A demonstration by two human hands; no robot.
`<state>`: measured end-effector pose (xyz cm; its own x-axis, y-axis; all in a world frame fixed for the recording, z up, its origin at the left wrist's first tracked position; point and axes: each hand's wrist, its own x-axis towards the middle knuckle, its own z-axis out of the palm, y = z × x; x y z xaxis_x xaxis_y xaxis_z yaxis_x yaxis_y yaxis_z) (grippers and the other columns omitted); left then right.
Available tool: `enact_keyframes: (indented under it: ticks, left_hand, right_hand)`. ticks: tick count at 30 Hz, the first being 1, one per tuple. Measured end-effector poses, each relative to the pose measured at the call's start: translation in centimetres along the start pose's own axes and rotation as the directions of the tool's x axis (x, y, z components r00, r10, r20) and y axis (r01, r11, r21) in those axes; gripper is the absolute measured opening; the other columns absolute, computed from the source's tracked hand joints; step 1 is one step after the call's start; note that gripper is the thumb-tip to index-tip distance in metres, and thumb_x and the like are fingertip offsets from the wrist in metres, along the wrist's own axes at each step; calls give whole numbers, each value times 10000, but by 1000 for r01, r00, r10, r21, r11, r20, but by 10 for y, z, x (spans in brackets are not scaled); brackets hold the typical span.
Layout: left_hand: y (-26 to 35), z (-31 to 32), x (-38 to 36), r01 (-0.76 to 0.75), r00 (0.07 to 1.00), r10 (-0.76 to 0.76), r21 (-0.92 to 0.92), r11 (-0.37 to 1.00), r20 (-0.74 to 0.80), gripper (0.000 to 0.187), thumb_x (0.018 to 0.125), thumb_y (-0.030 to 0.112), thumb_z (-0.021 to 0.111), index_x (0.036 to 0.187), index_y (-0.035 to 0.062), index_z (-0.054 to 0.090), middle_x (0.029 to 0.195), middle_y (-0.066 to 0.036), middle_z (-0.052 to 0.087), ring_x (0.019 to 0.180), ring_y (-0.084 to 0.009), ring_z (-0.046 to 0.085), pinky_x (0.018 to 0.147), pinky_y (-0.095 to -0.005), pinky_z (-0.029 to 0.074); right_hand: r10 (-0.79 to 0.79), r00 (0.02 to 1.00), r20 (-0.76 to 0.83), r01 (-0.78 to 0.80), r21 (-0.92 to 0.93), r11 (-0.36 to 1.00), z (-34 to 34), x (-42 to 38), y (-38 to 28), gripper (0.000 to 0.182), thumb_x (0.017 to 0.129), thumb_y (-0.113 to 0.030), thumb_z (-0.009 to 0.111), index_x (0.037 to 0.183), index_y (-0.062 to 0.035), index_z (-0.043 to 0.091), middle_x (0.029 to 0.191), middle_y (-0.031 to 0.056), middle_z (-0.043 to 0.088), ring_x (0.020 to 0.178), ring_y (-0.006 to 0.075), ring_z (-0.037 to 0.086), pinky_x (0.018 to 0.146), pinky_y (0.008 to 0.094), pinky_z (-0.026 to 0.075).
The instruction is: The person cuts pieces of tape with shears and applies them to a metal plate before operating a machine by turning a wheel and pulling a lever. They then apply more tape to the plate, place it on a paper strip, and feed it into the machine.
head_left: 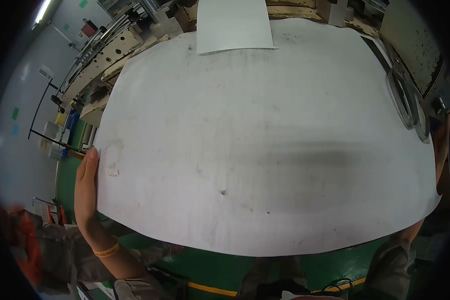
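A wide white tabletop [225, 130], smudged with grey marks, lies in front of me. My left hand [87, 177] rests against its left edge, fingers stretched out, holding nothing that I can see. An orange band [107, 249] circles that wrist. At the far right, my right hand [441, 142] is beside the right edge, near a metal knob [439, 106]; its fingers are lost in shadow. Scissors [405, 95] with large grey handles lie along the right edge, close to that hand. A white sheet [235, 27] hangs over the far edge.
Worn cream machine parts [105, 60] line the back left, and a cream machine panel [415, 55] stands at the right. Another person in grey clothing with an orange-red part [27, 245] is at the lower left. Green floor [210, 270] with a yellow line shows below.
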<state>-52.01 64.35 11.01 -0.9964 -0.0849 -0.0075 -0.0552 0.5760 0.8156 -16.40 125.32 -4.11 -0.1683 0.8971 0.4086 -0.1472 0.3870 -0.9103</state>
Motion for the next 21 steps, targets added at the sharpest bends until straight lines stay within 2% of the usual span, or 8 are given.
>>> enact_keyframes:
  ticks: [1,2,4,8,13,17,20,21]
  left_hand:
    - [5,4,-5,-21,998,23,40,999,-54,616,913,446,474,1236,-79,467,1090,-125,566,947,-143,527,839,-233,405]
    - [7,10,-7,-16,992,21,41,999,-128,539,916,436,469,1139,-49,541,990,-55,584,841,-91,528,767,-207,407]
    - [10,9,-10,-30,998,29,-6,1000,-63,581,910,449,473,1190,-59,507,1049,-72,571,898,-107,526,808,-216,403]
    - [14,17,-15,-32,987,35,26,999,-155,589,913,438,481,1206,-72,490,1063,-108,564,924,-132,517,823,-238,405]
    - [18,16,-17,-45,991,52,64,997,-121,586,910,448,478,1180,-72,506,1042,-102,557,918,-134,501,830,-234,390]
    - [16,19,-17,-63,981,79,95,993,-175,593,912,449,474,1173,-82,502,1021,-106,561,895,-134,503,811,-229,395]
    - [14,13,-13,-79,994,84,63,995,-75,483,930,417,457,1024,-46,553,886,-55,548,790,-97,470,723,-210,387]
    - [16,19,-14,-92,989,97,41,995,-110,451,936,410,448,956,-29,553,834,-34,527,751,-84,447,687,-205,376]
  right_hand:
    - [9,1000,-5,-10,-2,1000,-3,-7,0,508,961,-217,402,1400,-17,242,1464,51,233,1335,140,224,1069,276,193]
    - [19,1000,-9,-19,-6,1000,-6,-12,0,507,962,-218,402,1399,-17,243,1463,51,235,1335,140,224,1069,276,193]
    - [28,1000,-14,-28,-4,1000,-8,-16,-1,506,962,-220,401,1398,-17,246,1461,52,239,1334,140,226,1069,277,192]
    - [14,999,-30,-13,21,1000,1,-4,0,503,963,-225,400,1396,-16,251,1458,52,246,1332,139,228,1070,278,191]
    - [-25,999,-44,31,131,991,38,56,2,500,964,-230,398,1393,-16,258,1454,53,256,1331,137,230,1070,279,190]
    - [-22,1000,-15,25,275,961,74,114,9,498,964,-235,397,1391,-15,263,1450,53,263,1329,136,233,1071,280,188]
    - [-22,1000,17,15,348,937,88,143,10,496,965,-238,396,1389,-15,267,1448,53,269,1328,136,234,1072,281,188]
    - [-14,999,29,2,369,929,95,146,10,496,965,-239,395,1388,-15,269,1447,53,271,1328,136,235,1072,282,187]
